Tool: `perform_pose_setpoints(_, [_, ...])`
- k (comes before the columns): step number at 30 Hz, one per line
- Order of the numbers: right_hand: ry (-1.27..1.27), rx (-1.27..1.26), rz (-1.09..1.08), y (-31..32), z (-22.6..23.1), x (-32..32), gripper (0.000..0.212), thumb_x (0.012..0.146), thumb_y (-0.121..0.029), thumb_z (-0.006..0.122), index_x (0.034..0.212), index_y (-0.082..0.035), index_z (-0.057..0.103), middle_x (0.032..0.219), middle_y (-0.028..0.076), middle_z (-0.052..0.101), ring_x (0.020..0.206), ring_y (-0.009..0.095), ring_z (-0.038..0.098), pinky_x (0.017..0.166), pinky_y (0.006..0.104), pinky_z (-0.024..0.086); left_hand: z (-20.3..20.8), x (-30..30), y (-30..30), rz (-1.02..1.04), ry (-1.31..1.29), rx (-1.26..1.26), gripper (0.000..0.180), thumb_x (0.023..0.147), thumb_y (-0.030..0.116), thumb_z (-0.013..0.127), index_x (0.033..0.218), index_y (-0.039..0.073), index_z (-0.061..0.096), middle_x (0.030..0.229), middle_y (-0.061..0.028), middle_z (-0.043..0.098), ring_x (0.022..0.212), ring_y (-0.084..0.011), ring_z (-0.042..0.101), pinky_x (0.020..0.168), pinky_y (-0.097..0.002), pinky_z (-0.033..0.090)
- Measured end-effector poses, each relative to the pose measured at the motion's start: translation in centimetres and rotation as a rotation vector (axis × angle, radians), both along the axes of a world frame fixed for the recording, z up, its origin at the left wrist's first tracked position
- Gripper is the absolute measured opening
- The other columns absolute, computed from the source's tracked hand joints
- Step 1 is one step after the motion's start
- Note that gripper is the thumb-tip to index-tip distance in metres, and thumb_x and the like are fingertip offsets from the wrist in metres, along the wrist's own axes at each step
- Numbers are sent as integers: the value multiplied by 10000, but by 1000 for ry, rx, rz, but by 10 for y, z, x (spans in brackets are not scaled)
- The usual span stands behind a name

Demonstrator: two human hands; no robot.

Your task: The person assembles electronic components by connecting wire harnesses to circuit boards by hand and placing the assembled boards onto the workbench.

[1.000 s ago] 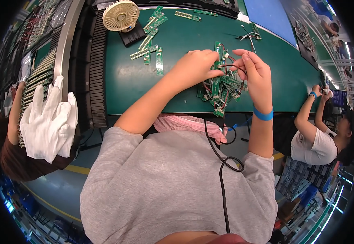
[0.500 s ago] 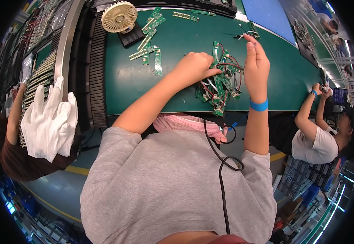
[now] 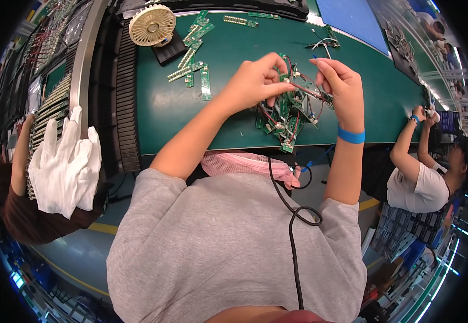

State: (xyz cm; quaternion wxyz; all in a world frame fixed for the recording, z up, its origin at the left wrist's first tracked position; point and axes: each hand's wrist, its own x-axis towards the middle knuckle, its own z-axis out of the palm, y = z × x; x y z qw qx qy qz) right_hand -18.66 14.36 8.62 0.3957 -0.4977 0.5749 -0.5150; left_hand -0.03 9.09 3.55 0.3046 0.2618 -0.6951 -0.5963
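On the green bench top lies a tangled pile of green circuit boards [image 3: 286, 121] with red, black and white wires. My left hand [image 3: 258, 83] is at the pile's left side, its thumb pressed by a red and black wire [image 3: 309, 92] that runs toward a small board by my right palm. My right hand [image 3: 339, 81], with a blue band at the wrist, is raised over the pile's right side. Its thumb and forefinger are pinched together; a small blue tip shows beside them, but what they hold is too small to make out.
Left of the pile are several loose strip boards [image 3: 206, 82] and a cream fan [image 3: 152, 26] on a black base. A wired board [image 3: 331, 39] lies beyond my right hand. White gloves [image 3: 67, 164] hang at the left; a co-worker [image 3: 422, 172] sits at the right.
My right hand has gone from upright, extended fingers to a pinch. My left hand's fingers have lifted and curled at the pile, and the red and black wire now runs straighter.
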Motion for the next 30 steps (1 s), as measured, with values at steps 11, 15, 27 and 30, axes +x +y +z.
perform_pose_setpoints(11, [56, 170, 187, 7, 18, 22, 123, 836, -99, 557, 796, 17, 550, 607, -21, 500, 537, 22, 407, 472, 169, 304, -5, -4, -2, 50, 413, 223, 282, 855, 54, 473, 1128, -18, 475, 750, -90, 594, 661, -161, 634, 592, -231, 495])
perform_pose_setpoints(15, [26, 189, 175, 5, 7, 23, 123, 831, -109, 563, 806, 11, 562, 619, -20, 514, 518, 16, 394, 448, 168, 291, -9, -7, -2, -63, 305, 267, 245, 859, 79, 456, 1075, -20, 515, 794, -90, 600, 709, -168, 643, 591, -235, 497])
perform_pose_setpoints(27, [42, 105, 63, 7, 0, 25, 134, 810, -128, 588, 830, 4, 583, 620, -19, 528, 486, 29, 415, 441, 168, 323, -16, -11, 2, -66, 329, 217, 205, 824, 128, 587, 960, -26, 576, 847, -88, 616, 758, -164, 642, 674, -232, 505])
perform_pose_setpoints(30, [102, 45, 56, 7, -1, 21, 140, 805, -115, 588, 812, 25, 585, 717, 10, 534, 571, 51, 473, 510, 182, 380, -16, -11, 0, -50, 311, 185, 176, 854, 126, 548, 915, -39, 550, 833, -87, 607, 768, -185, 647, 670, -233, 506])
